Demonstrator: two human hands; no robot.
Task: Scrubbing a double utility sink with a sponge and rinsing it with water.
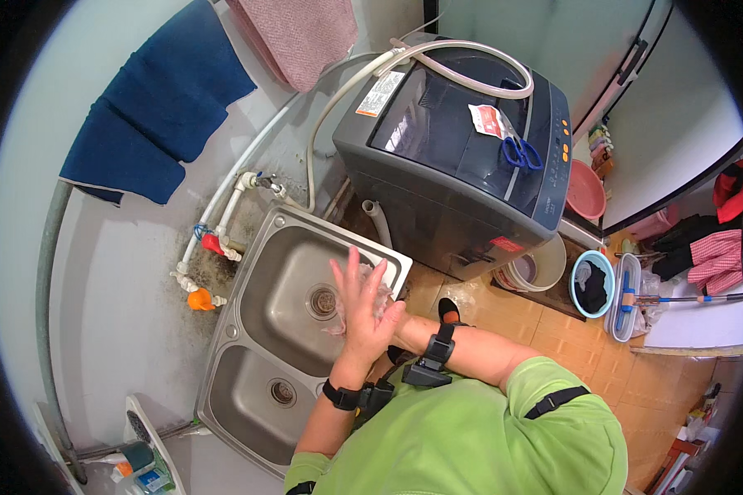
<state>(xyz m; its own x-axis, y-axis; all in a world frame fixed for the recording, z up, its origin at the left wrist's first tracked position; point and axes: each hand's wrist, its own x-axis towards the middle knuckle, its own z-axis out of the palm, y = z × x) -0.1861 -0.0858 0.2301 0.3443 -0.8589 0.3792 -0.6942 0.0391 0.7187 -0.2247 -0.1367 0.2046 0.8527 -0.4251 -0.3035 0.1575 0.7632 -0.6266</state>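
My left hand (364, 309) is spread flat, fingers apart, over the right edge of the upper basin of a stainless-steel double sink (285, 272). Beneath it shows crumpled, pinkish, translucent material (381, 296), perhaps thin plastic or mesh; which hand bears it is unclear. My right hand (405, 331) lies under and behind the left, its fingers mostly hidden. Both forearms wear black straps with small devices. A drain strainer (323, 302) sits in the bottom of the upper basin, and another (282, 392) in the lower one.
Taps with a red handle (212, 243) and an orange handle (200, 299) jut from the wall left of the sink. A dark washing machine (433, 185) stands at the upper right, bearing blue-handled scissors (521, 153), a packet (486, 120) and a hose (501, 93). Buckets and basins line the floor to the right.
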